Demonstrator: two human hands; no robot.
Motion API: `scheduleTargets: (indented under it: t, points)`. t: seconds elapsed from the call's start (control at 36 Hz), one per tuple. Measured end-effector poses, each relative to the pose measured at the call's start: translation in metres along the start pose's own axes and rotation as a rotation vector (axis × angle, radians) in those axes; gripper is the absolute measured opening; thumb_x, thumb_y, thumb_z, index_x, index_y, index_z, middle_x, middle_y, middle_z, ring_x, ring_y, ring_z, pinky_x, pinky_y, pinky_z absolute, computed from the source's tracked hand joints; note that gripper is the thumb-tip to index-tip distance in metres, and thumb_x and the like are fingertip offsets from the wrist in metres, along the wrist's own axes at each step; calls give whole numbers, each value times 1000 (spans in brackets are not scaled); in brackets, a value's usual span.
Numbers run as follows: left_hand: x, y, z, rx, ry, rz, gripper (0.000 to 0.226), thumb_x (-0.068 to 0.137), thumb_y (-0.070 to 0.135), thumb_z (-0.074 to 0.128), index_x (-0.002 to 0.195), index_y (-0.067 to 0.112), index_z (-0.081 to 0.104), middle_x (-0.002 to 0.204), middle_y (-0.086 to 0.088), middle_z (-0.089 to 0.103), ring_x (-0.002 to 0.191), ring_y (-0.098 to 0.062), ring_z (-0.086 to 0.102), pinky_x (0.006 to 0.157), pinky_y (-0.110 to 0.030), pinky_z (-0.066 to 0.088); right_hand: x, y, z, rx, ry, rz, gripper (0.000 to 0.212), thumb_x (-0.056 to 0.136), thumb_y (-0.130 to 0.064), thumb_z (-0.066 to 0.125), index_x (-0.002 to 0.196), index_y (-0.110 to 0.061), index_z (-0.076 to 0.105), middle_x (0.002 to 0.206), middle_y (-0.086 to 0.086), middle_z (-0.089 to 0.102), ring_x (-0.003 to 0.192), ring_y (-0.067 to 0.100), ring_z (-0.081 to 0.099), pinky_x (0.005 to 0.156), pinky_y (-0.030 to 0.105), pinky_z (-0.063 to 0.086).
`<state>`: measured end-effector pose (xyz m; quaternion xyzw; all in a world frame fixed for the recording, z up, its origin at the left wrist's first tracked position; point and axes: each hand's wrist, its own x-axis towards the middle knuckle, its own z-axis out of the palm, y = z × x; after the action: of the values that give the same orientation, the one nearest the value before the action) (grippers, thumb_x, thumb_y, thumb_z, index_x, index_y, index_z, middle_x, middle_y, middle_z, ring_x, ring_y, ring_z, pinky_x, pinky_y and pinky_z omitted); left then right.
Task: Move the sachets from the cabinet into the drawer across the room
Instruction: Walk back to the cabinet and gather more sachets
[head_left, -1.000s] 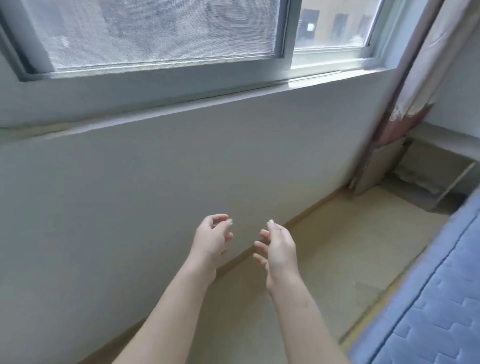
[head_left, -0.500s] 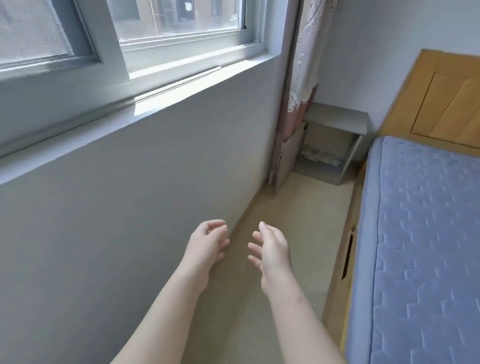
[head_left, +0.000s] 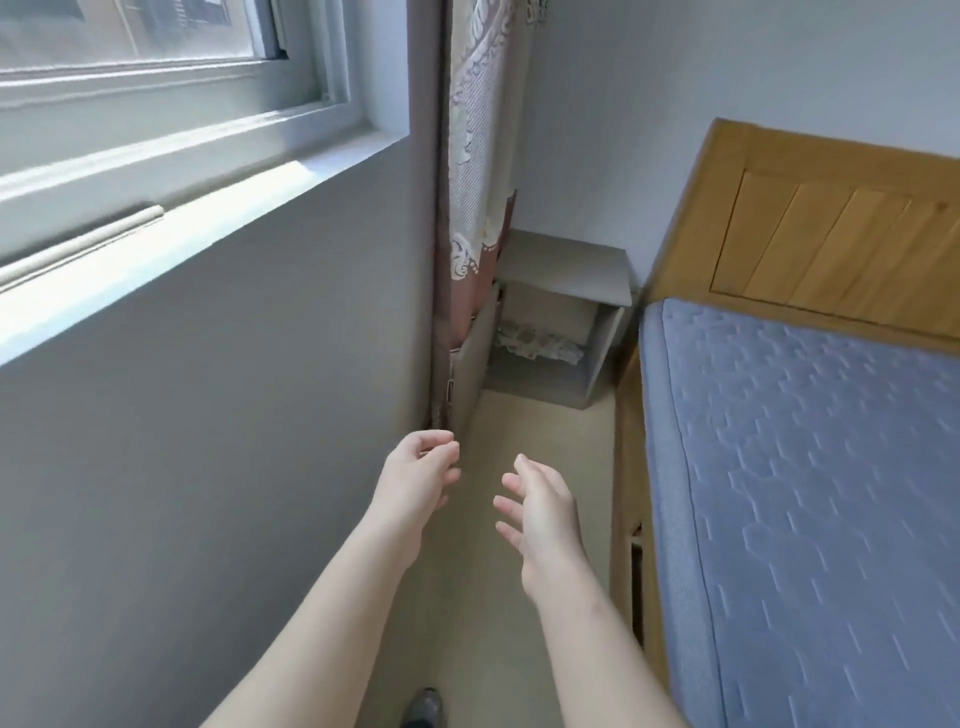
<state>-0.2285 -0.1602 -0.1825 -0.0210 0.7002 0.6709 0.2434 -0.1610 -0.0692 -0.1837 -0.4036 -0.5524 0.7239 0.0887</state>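
A grey bedside cabinet stands in the far corner with its door swung open to the left. Several pale patterned sachets lie in its open compartment. My left hand and my right hand are held out in front of me over the floor, well short of the cabinet. Both hold nothing, with fingers loosely curled. No drawer is in view.
A grey wall with a window sill runs along my left. A curtain hangs beside the cabinet. A bed with a blue mattress and wooden headboard fills the right. A narrow strip of beige floor leads between them.
The view has swung right, from the wall under the window to the aisle, cabinet and bed. Both hands have stayed out in front, empty and loosely curled.
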Motion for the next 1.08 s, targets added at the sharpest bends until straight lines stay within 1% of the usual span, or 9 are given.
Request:
scheduleTargets:
  t: [0.14, 0.25, 0.39, 0.5, 0.58, 0.69, 0.75, 0.86, 1.08]
  points:
    - [105, 52, 59, 91, -75, 44, 9, 93, 20, 54, 98, 26, 58, 105, 3, 62, 86, -9, 60, 91, -33, 47, 91, -65, 1, 26, 33, -20, 13, 97, -30, 45, 86, -32, 52, 105, -5, 56, 93, 15, 58, 79, 32, 45]
    - [169, 77, 99, 139, -119, 20, 10, 92, 19, 54, 91, 29, 57, 99, 4, 61, 88, -12, 60, 91, -37, 47, 154, -96, -13, 80, 106, 19, 13, 97, -28, 46, 86, -29, 53, 103, -4, 57, 89, 15, 58, 74, 30, 44]
    - [251, 91, 141, 164, -116, -11, 11, 92, 20, 55, 88, 29, 57, 92, 4, 62, 88, -16, 59, 92, -38, 48, 243, -127, -22, 109, 126, 67, 12, 97, -28, 46, 86, -28, 53, 103, -3, 57, 88, 14, 58, 77, 31, 42]
    - [321, 99, 181, 148, -81, -30, 11, 92, 17, 53, 91, 27, 57, 101, 2, 61, 84, -11, 60, 85, -34, 48, 324, -163, -31, 92, 101, 53, 13, 97, -27, 46, 86, -27, 52, 102, -3, 57, 88, 15, 57, 81, 32, 44]
    - [373, 113, 216, 141, -39, -62, 9, 92, 16, 52, 97, 23, 57, 104, 0, 61, 83, -11, 59, 79, -29, 47, 379, -195, -42, 64, 79, 64, 14, 98, -26, 46, 84, -27, 51, 106, 0, 56, 95, 20, 57, 87, 34, 45]
    - [431, 141, 259, 106, -11, -47, 9, 93, 16, 53, 99, 22, 58, 105, 1, 61, 83, -10, 60, 83, -31, 47, 444, -241, -51, 20, 61, 48, 15, 97, -24, 46, 83, -27, 49, 118, 7, 57, 112, 27, 56, 94, 38, 45]
    - [455, 151, 273, 95, -3, -53, 9, 93, 16, 53, 100, 21, 58, 105, 1, 61, 82, -10, 60, 81, -30, 47, 474, -257, -51, 0, 48, 59, 15, 97, -24, 46, 83, -27, 49, 120, 7, 57, 110, 26, 56, 94, 38, 45]
    - [506, 155, 293, 85, 40, -81, 11, 93, 15, 52, 100, 20, 58, 102, 2, 61, 82, -10, 60, 74, -26, 46, 527, -271, -53, -14, 32, 103, 14, 97, -24, 47, 84, -27, 50, 109, 3, 55, 94, 19, 55, 88, 35, 46]
    - [625, 158, 345, 132, -17, -113, 11, 93, 14, 53, 102, 18, 58, 93, 3, 60, 78, -10, 59, 70, -25, 43, 645, -293, -58, -11, 107, 168, 14, 97, -23, 46, 83, -26, 49, 101, 2, 54, 99, 26, 57, 96, 41, 44]
